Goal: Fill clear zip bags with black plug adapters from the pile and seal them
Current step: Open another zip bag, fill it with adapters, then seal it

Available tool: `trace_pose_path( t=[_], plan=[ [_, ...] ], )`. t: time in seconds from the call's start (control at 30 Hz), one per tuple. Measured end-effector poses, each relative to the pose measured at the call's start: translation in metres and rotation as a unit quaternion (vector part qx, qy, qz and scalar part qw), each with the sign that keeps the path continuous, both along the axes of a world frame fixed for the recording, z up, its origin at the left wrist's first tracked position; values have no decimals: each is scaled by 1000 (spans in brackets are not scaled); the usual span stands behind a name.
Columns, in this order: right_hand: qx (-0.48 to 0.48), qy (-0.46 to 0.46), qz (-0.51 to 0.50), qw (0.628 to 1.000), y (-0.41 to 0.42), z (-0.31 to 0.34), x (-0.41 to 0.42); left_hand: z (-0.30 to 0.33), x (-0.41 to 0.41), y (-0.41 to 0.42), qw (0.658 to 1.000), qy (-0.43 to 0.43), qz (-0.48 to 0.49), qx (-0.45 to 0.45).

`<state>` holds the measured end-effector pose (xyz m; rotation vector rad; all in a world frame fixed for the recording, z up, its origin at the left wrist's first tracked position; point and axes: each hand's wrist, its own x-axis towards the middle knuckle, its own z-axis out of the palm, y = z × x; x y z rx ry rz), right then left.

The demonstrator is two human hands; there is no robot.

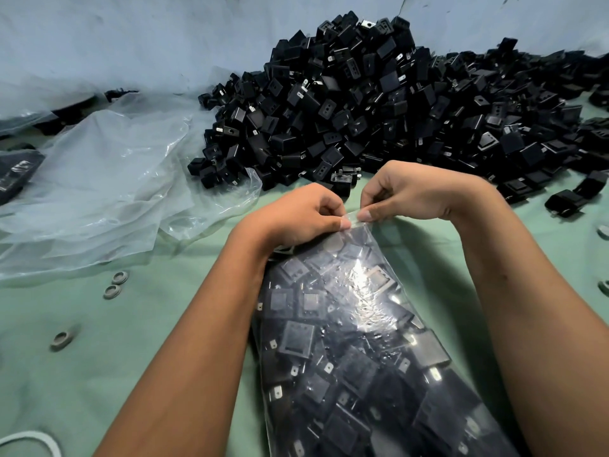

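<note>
1. Two bare hands meet over a green table surface [138,341] in the single head-camera view. The left hand [296,216] and the right hand [412,192] each pinch the top edge of a clear zip bag [349,341], thumb and forefinger pressed together on the strip, thumbs nearly touching at its middle.

2. That bag lies lengthwise between the forearms, running toward the viewer, packed with black plug adapters. By the look of it, filling is done and sealing is in hand.

3. Beyond the hands, a large pile of black plug adapters [379,110] sits against a pale blue backdrop [131,37], spreading right. One stray adapter [563,201] lies apart at the right.

4. Left of the pile lies a loose heap of empty clear bags [99,179]. Several small grey rings [113,286] dot the table at lower left.

5. Risks, as a judgement: the bag looks very full, so adapters crowding the mouth could keep the zip tracks from meeting, leaving a gap. Pinching only the middle may leave the ends unsealed. Metal prongs could puncture the thin film if the bag is pressed hard.

6. Hard to tell: whether any part of the zip is closed, since fingers and glare hide it. The bag's bottom is cut off by the frame. Dark items at far left, under plastic, cannot be identified, nor can a white curved object at the bottom-left corner.
</note>
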<state>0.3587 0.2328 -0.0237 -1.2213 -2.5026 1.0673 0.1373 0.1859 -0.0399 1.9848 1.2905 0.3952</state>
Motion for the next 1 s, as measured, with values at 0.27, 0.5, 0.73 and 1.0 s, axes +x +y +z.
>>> trace_pose_path(
  t=[0.27, 0.5, 0.73, 1.0],
  plan=[
    [21, 49, -34, 998, 4, -6, 4, 7, -13, -3, 998, 58, 21, 27],
    [19, 64, -56, 996, 6, -9, 16, 14, -63, -10, 995, 19, 32, -88],
    [7, 77, -75, 994, 11, -10, 24, 10, -58, -5, 996, 7, 63, -64],
    [6, 74, -101, 992, 10, -11, 24, 5, -94, -10, 993, -40, 84, -74]
  ],
)
